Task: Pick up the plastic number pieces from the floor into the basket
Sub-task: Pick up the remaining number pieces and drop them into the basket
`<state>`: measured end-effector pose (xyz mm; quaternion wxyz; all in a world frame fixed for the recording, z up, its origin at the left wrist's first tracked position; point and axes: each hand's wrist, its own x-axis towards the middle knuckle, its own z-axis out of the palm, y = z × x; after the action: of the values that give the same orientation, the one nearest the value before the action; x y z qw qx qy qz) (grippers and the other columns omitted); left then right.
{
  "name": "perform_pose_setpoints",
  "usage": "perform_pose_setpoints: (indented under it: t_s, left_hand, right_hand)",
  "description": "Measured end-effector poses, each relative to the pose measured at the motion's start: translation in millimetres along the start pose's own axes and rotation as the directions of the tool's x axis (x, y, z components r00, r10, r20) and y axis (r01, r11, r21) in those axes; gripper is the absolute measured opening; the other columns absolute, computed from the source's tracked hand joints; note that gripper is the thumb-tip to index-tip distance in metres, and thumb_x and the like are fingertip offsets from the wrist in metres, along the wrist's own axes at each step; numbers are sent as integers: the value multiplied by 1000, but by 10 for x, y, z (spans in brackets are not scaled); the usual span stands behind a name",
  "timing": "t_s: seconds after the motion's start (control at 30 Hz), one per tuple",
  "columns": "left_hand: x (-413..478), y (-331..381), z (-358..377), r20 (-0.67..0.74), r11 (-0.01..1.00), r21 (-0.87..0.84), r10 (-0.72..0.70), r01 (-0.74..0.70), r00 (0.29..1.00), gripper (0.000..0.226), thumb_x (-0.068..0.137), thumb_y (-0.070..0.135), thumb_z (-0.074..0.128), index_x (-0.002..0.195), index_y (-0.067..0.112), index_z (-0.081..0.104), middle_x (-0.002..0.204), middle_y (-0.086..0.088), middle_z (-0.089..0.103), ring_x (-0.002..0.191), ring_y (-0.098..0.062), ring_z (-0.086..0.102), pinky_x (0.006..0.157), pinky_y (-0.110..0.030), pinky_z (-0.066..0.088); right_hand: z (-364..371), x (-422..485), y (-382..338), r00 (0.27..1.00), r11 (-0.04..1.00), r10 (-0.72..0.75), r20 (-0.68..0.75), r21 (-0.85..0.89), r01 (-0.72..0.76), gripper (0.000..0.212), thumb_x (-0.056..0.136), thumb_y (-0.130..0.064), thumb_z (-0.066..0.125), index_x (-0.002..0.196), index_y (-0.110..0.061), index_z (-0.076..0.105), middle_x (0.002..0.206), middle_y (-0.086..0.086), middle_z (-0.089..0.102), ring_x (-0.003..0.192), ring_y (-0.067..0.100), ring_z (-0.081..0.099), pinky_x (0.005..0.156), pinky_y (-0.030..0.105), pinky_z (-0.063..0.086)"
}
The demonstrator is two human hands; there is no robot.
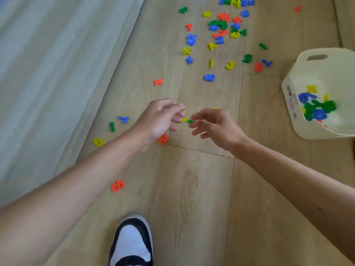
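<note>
Wood floor point(192, 189), left hand point(159, 120) pinching yellow piece point(185, 119), right hand point(213, 125) pinching green piece point(190, 121)

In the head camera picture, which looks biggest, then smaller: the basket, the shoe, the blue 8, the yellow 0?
1. basket
2. shoe, though it is nearest the camera
3. blue 8 and yellow 0: too alike to rank

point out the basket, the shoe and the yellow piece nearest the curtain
basket point(292, 96), head view, on its near side wall
shoe point(132, 240), head view, on the white toe
yellow piece point(99, 142), head view, on its face
</note>
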<state>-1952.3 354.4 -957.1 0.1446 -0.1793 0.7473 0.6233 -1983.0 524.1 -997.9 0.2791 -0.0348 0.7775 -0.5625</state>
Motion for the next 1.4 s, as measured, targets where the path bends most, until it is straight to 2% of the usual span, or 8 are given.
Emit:
perform_pose_setpoints:
  t_s: [0.27, 0.37, 0.5, 0.57, 0.7, 0.93, 1.17, 1.4]
  left_hand:
    - [-654, -1196, -761, -241, 953, 304, 67, 10, 968, 10, 89, 17, 66, 99, 17, 68, 92, 9, 71, 86, 0, 64, 73, -14, 46]
    - [-809, -1255, -792, -261, 959, 281, 37, 39, 965, 16, 87, 12, 68, 102, 16, 67, 99, 10, 70, 92, 5, 63, 71, -12, 46]
    - [-941, -1339, -845, -228, 923, 385, 70, 24, 971, 25, 83, 12, 70, 106, 18, 64, 104, 7, 65, 97, 7, 57, 77, -4, 38]
    - [-978, -1420, -857, -225, 894, 445, 58, 49, 973, 28, 80, 21, 69, 108, 20, 62, 108, 8, 61, 102, -2, 57, 81, -12, 43]
    - [-1052, -1550, -879, -272, 831, 548, 69, 96, 960, 35, 77, 34, 67, 109, 25, 57, 110, 15, 49, 101, -9, 56, 78, -32, 51]
    - [-1328, -1726, -878, -304, 648, 741, 92, 175, 948, 28, 78, 26, 69, 103, 24, 56, 103, 9, 48, 93, -11, 50, 69, -21, 44]
    - [-1237, -1902, -814, -308, 677, 719, 107, 158, 945, 16, 83, 12, 66, 97, 18, 60, 102, 2, 51, 86, -14, 55, 69, -34, 54]
    - [-1179, -1885, -989, -275, 710, 701, 190, 61, 942, 12, 86, 6, 61, 90, 18, 61, 94, 2, 53, 78, -13, 51, 67, -34, 48]
  right_hand:
    - [873, 365, -208, 932, 862, -24, 361, -465, 202, 17, 87, -14, 67, 102, -17, 72, 89, -6, 71, 82, 12, 68, 74, 20, 51]
    - [1085, 391, -394, 896, 837, -1, 444, -491, 243, 22, 86, -13, 69, 107, -15, 72, 96, -3, 71, 83, 13, 66, 70, 12, 46]
    - [1300, 429, -478, 836, 783, -46, 547, -500, 370, 25, 82, -9, 67, 106, -15, 71, 100, -2, 69, 84, 16, 68, 81, 32, 54]
    - [1362, 453, -409, 813, 752, -104, 572, -490, 441, 27, 81, -11, 67, 107, -17, 68, 102, -3, 67, 85, 14, 67, 80, 36, 54]
    - [1457, 525, -186, 713, 575, -168, 681, -520, 632, 34, 81, -19, 67, 115, -20, 62, 115, -5, 58, 104, 18, 59, 81, 43, 52]
    - [1666, 610, -111, 627, 291, -268, 731, -559, 776, 43, 84, -11, 64, 126, -16, 58, 124, 6, 53, 115, 29, 51, 84, 43, 49]
    - [1708, 685, 53, 572, 199, -301, 763, -536, 820, 28, 83, 0, 55, 107, -10, 64, 109, 11, 57, 101, 35, 55, 64, 49, 53]
    - [1718, 745, 22, 614, 345, -344, 711, -512, 787, 27, 81, -2, 61, 106, -12, 65, 108, 7, 61, 101, 32, 58, 75, 46, 52]
